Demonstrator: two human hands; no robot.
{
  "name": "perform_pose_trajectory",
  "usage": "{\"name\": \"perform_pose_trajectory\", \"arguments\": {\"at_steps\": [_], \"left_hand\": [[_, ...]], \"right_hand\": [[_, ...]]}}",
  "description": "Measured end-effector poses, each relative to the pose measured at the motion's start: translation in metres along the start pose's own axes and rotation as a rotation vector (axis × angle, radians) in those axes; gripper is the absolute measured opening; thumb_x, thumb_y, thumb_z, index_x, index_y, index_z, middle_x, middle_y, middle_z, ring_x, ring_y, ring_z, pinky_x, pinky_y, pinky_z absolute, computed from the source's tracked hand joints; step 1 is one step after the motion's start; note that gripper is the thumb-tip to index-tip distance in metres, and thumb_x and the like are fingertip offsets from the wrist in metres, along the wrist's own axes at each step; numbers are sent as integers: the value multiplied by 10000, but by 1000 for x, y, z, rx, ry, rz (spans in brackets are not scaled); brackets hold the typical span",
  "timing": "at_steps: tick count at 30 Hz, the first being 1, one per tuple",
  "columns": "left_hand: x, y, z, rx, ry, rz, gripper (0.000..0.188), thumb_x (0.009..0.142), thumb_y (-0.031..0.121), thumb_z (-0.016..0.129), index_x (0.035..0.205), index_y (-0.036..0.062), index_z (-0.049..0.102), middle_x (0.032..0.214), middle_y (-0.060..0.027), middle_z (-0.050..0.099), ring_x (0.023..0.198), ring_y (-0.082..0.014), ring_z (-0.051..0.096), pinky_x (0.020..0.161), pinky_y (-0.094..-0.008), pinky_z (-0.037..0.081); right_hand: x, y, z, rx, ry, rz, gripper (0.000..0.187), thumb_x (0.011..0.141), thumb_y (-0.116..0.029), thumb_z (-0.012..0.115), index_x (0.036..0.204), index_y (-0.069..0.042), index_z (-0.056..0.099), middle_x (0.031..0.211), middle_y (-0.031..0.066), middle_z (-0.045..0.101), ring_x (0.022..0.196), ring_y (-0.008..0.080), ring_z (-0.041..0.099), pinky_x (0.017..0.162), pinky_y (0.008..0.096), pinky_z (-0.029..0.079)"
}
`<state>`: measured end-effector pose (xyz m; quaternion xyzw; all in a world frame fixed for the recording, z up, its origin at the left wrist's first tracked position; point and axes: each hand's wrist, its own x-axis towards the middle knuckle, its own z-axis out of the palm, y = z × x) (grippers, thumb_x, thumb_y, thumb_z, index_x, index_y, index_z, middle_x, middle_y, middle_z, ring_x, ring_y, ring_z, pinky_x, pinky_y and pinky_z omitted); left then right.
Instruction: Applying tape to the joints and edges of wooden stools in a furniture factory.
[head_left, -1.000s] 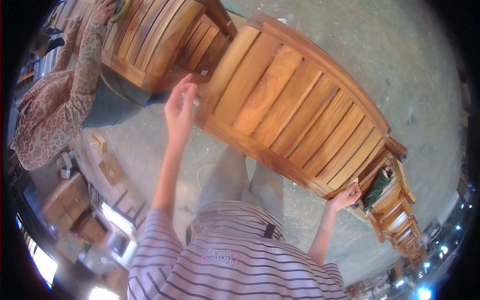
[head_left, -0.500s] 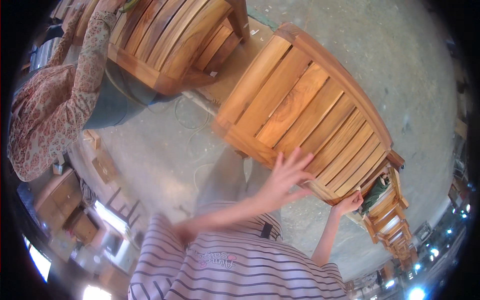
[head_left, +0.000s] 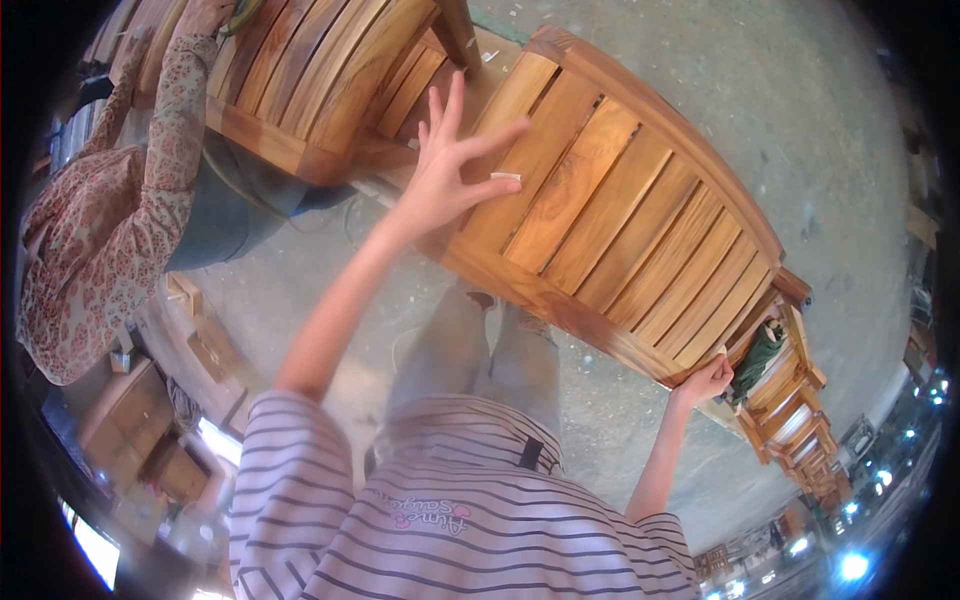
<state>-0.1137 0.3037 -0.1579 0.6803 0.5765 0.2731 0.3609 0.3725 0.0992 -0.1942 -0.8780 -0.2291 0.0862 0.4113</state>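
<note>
A slatted wooden seat (head_left: pixel 600 200) with a curved far rail lies in front of me. My left hand (head_left: pixel 448 165) is raised over its left end, fingers spread wide. A small white sliver (head_left: pixel 507 177) shows at the thumb tip; whether it sticks to the thumb or lies on the wood, I cannot tell. At the seat's near right corner my right hand (head_left: pixel 705 380) is closed in a pinch. A small pale piece (head_left: pixel 722 352) sticks up from its fingertips, its kind too small to make out.
To the left stands another slatted wooden piece (head_left: pixel 320 80), with a co-worker in a patterned sleeve (head_left: pixel 180 130) beside it, one hand on its top. Dark green cloth (head_left: pixel 760 362) lies past my right hand, near a row of wooden furniture (head_left: pixel 795 425). Boxes (head_left: pixel 130 410) stand lower left.
My left hand has swung left and away from me, from the seat's near edge to above its left end. My right hand stays pinched at the corner.
</note>
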Motion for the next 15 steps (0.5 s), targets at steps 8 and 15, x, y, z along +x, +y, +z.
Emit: {"name": "perform_pose_trajectory", "arguments": {"at_steps": [8, 15], "left_hand": [[28, -19, -2, -116, -170, -130, 1297, 586, 623, 818, 1543, 225, 38, 1542, -312, -103, 1418, -493, -125, 1043, -731, 65], [61, 53, 30, 709, 225, 243, 819, 873, 561, 566, 1523, 195, 228, 1591, -176, 79, 1460, -409, 13, 1081, -696, 20]], "right_hand": [[1, 13, -4, -10, 12, -38, 163, 994, -164, 530, 997, -3, 507, 937, 94, 637, 892, 155, 593, 799, 282, 468], [-3, 6, -1, -75, 19, -49, 168, 984, -161, 546, 1008, 1, 508, 968, 105, 649, 915, 146, 598, 818, 286, 468]]}}
